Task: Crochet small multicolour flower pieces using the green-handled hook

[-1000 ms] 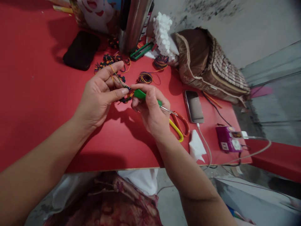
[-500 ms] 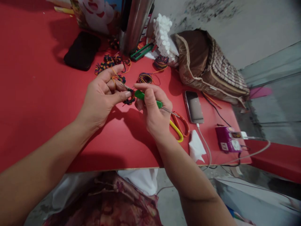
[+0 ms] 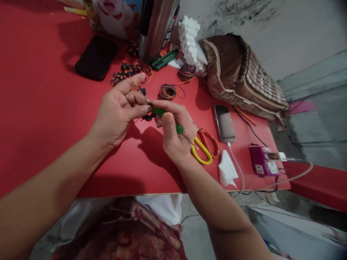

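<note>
"Surface and background?"

"Red tabletop (image 3: pixel 67 159), pale wall (image 3: pixel 257 25) with dark stains at the far side. Far right, a brown bag (image 3: pixel 227 68) lies on its side; far centre, a steel flask (image 3: pixel 155 32) stands with a green cutter (image 3: pixel 165 60) near its base."

"Left hand (image 3: pixel 119 110)?"

"Closed at the thumb — it pinches a dark thread piece (image 3: pixel 148 117), with the index finger extended. Orange thread (image 3: pixel 133 95) passes around the fingers."

"Position of that piece?"

"Between the two hands, above the table's middle. Most of it is hidden by fingers; its stitches cannot be read."

"Right hand (image 3: pixel 177 124)?"

"Curled around a green-handled tool (image 3: pixel 159 112), index fingertip beside the left thumb. One thin metal end points right, towards the scissors (image 3: pixel 202 158) with yellow and orange handles."

"Items nearby?"

"Just beyond the hands, a loose thread coil (image 3: pixel 167 92); farther, a wound thread ball (image 3: pixel 187 72). Far left of these, a multicoloured knotted piece (image 3: pixel 121 75) lies near a black pouch (image 3: pixel 96 57). Right — a phone (image 3: pixel 224 124) with a white cable attached."
</note>
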{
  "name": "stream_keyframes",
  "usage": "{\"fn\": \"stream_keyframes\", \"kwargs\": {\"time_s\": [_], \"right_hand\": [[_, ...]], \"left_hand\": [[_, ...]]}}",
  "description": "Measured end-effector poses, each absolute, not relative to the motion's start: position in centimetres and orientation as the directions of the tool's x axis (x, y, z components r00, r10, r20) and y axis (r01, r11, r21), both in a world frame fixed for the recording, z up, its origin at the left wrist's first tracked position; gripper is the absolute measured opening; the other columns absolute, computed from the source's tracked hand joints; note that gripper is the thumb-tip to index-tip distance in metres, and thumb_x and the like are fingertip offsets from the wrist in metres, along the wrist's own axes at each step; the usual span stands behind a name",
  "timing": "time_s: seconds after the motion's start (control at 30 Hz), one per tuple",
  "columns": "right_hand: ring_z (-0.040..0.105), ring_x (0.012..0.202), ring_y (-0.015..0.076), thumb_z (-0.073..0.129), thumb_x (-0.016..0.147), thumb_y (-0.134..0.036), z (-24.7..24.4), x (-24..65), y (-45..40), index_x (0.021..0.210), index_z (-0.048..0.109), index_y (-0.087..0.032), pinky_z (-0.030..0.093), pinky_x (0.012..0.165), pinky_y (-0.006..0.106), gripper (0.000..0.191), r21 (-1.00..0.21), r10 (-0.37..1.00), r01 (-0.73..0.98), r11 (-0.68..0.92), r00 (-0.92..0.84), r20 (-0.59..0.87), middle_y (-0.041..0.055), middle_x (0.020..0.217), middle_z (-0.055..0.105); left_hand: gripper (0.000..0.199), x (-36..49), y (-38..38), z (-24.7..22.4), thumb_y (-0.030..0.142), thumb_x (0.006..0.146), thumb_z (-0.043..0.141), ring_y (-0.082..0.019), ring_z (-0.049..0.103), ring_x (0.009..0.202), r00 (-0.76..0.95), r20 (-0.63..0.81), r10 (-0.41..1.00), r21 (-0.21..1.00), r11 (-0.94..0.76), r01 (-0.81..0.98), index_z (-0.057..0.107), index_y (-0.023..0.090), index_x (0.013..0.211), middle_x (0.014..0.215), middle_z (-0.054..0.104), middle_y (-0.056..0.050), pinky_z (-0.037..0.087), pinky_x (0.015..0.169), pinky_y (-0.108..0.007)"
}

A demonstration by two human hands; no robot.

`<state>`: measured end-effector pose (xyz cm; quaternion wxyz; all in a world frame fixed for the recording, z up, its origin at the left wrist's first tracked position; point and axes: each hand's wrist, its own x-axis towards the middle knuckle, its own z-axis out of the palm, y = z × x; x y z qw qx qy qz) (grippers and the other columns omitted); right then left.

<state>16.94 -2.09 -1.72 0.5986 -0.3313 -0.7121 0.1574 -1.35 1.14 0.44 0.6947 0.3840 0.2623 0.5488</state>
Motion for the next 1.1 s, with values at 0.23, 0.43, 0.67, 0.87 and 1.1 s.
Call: {"fn": "stream_keyframes", "kwargs": {"time_s": [0.23, 0.43, 0.67, 0.87, 1.1], "right_hand": [[0.089, 0.104, 0.0194, 0.062, 0.122, -0.030, -1.6, 16.6, -2.2, 0.144, 0.079, -0.029, 0.075, 0.094, 0.034, 0.028, -0.446, 0.539, 0.422, 0.789, -0.130, 0.832, 0.0030, 0.122, 0.092], [0.086, 0.093, 0.0211, 0.057, 0.122, -0.060, -2.1, 17.0, -2.5, 0.143, 0.079, -0.035, 0.075, 0.091, 0.036, 0.039, -0.544, 0.641, 0.436, 0.717, -0.106, 0.760, 0.0040, 0.114, 0.088], [0.076, 0.073, 0.0145, 0.059, 0.124, -0.050, -1.7, 16.6, -2.5, 0.140, 0.082, -0.033, 0.069, 0.070, 0.032, 0.032, -0.678, 0.699, 0.229, 0.699, -0.014, 0.715, 0.0000, 0.100, 0.080], [0.075, 0.071, 0.0156, 0.066, 0.122, -0.048, -1.8, 16.5, -2.4, 0.134, 0.086, -0.034, 0.069, 0.070, 0.034, 0.028, -0.774, 0.775, 0.075, 0.629, 0.017, 0.632, -0.0012, 0.091, 0.078], [0.072, 0.069, 0.0152, 0.067, 0.121, -0.054, -1.7, 16.5, -2.4, 0.130, 0.086, -0.034, 0.068, 0.070, 0.033, 0.030, -0.800, 0.801, 0.085, 0.594, 0.030, 0.598, -0.0026, 0.084, 0.074]], "left_hand": [[0.059, -1.2, 1.0, -0.6, 0.014, 0.081, 0.109, -0.017, 0.084, 0.089, 0.214, 0.083, 0.973, 0.864, 0.037, -0.502, 0.085, 0.027, 0.133, 0.092, 0.081, 0.004, 0.069, 0.087, -0.026], [0.060, -1.9, 1.9, -0.1, 0.002, 0.078, 0.105, -0.012, 0.083, 0.082, 0.344, 0.060, 0.937, 0.812, 0.154, -0.562, 0.084, 0.020, 0.131, 0.087, 0.079, 0.006, 0.066, 0.083, -0.020], [0.069, -2.0, 2.5, 0.7, -0.008, 0.065, 0.104, -0.009, 0.080, 0.071, 0.355, 0.033, 0.934, 0.751, 0.211, -0.626, 0.080, 0.016, 0.125, 0.076, 0.080, 0.010, 0.064, 0.074, -0.018], [0.071, -2.2, 2.4, 0.8, -0.010, 0.061, 0.103, -0.007, 0.080, 0.073, 0.359, -0.002, 0.933, 0.751, 0.238, -0.616, 0.082, 0.016, 0.124, 0.080, 0.082, 0.009, 0.064, 0.079, -0.017], [0.065, -2.4, 2.4, 1.0, -0.012, 0.070, 0.098, -0.006, 0.079, 0.073, 0.385, 0.003, 0.923, 0.747, 0.254, -0.615, 0.078, 0.014, 0.126, 0.080, 0.082, 0.010, 0.064, 0.079, -0.016]]}}
